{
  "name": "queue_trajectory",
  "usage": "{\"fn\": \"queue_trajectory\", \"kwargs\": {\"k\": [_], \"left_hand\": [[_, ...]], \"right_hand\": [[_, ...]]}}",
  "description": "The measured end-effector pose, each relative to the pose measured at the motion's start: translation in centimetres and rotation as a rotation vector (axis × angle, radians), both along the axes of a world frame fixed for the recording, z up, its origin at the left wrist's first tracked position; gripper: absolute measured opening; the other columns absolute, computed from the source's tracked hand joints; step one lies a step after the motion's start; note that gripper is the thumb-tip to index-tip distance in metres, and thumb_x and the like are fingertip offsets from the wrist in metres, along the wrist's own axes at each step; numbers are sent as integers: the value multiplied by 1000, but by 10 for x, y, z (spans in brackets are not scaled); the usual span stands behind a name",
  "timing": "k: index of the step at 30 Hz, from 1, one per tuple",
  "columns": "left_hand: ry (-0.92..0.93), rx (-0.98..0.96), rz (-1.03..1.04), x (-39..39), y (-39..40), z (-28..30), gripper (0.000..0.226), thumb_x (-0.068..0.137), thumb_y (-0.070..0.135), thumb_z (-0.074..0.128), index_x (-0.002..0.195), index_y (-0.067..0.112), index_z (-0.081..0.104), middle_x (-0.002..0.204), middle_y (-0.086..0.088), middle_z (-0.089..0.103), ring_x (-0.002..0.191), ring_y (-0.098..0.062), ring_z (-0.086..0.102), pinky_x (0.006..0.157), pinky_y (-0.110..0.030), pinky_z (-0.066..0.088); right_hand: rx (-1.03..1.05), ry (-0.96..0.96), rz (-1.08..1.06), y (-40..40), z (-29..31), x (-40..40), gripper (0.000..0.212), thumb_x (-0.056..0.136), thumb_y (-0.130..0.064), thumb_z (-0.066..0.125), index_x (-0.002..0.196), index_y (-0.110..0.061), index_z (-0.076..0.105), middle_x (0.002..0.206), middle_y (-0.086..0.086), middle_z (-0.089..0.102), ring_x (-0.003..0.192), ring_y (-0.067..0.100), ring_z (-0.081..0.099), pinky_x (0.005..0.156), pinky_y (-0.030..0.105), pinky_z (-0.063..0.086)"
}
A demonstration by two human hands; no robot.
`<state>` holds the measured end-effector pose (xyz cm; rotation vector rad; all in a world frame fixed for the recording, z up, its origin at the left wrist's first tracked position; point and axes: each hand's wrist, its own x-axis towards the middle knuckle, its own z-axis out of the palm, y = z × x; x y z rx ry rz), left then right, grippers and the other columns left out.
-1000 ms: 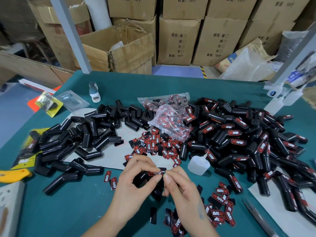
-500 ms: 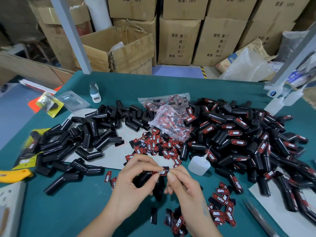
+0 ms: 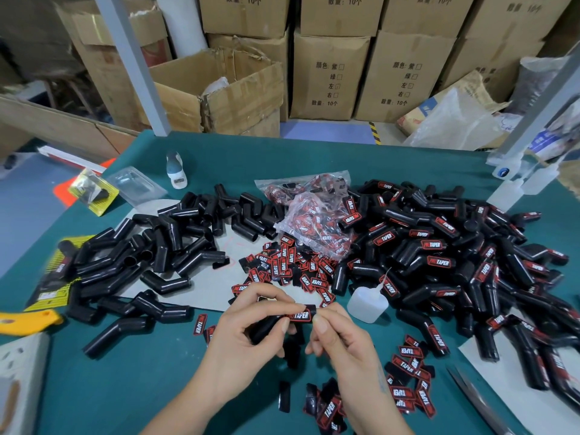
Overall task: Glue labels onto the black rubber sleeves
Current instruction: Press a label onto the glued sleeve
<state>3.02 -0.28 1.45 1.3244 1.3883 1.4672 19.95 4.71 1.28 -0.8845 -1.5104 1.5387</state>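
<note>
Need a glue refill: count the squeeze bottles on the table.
3: one glue bottle beside the hands, two at the far right edge. Others may be hidden.

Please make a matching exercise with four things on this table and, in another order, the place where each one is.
Things:
1. glue bottle
2. sleeve with a label
3. yellow tool
4. bag of labels

Places:
A. at the left edge of the table
B. between the two sleeve piles
C. held in both hands
D. just right of the hands, standing upright

Pairs: 1-D, 2-C, 3-A, 4-B
</note>
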Motion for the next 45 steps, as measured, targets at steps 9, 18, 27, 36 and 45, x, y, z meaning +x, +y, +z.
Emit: {"fn": "queue_trajectory", "kwargs": {"k": [9,18,27,36,45], "left_hand": [[-70,86,113,5,-3,-12,51,89,22,70,137,36,59,116,-3,69,89,-22,70,78,-28,58],[205,232,117,11,-4,-20,65,90,19,70,144,47,48,119,11,72,114,-16,69,104,-29,49],[216,232,155,12,-5,-20,61,90,23,70,141,50,49,118,15,73,114,-12,69,103,-31,49],[130,188,134,12,-5,-19,56,89,23,70,135,50,53,115,9,73,112,-16,70,101,-23,49],[124,168,128,12,-5,-22,54,90,24,69,136,47,54,116,9,73,113,-16,69,101,-20,48]], "right_hand": [[-67,56,33,-2,5,-2,23,93,-47,60,88,-33,76,78,-2,54,74,14,58,73,18,50],[-251,89,88,-5,-15,-1,50,82,-54,84,119,-22,74,90,8,63,76,16,59,74,24,51],[-252,107,67,-4,-18,0,47,85,-55,80,119,-23,74,75,-9,59,70,10,57,77,26,50],[-226,92,24,-3,-16,-2,39,87,-48,70,116,-22,76,73,-9,56,70,14,54,78,28,52],[-209,75,41,-2,-16,0,39,91,-47,69,121,-23,75,75,-10,56,71,10,55,80,30,52]]}}
